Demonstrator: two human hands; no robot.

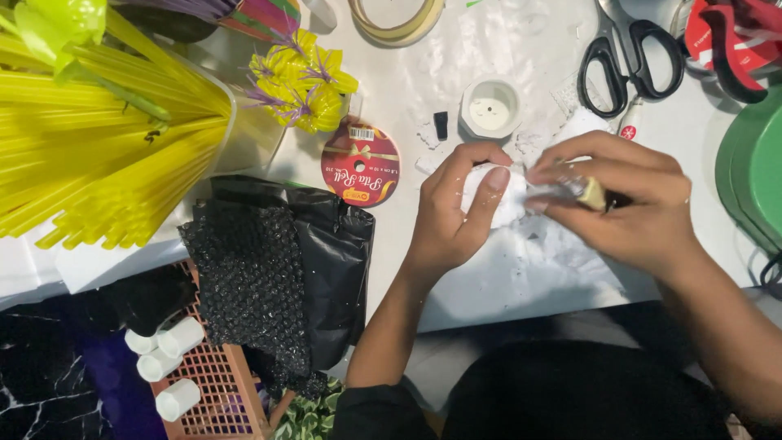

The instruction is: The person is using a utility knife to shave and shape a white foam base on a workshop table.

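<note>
My left hand (452, 208) pinches a small white foam piece (498, 204) against the white table (505, 277), thumb and fingers closed on its left side. My right hand (627, 200) meets it from the right and grips a small tool with a cream-coloured handle (592, 194), its tip at the foam piece. What kind of tool it is cannot be told. White crumbs lie on the table around both hands.
Just beyond the hands stand a white hexagonal pot (490, 107), a small black cap (441, 125) and black scissors (631, 57). A red ribbon spool (360, 163), black bubble wrap (269, 269), yellow straws (98, 138), an orange basket (216, 383) with white pots lie left; green lids (753, 163) right.
</note>
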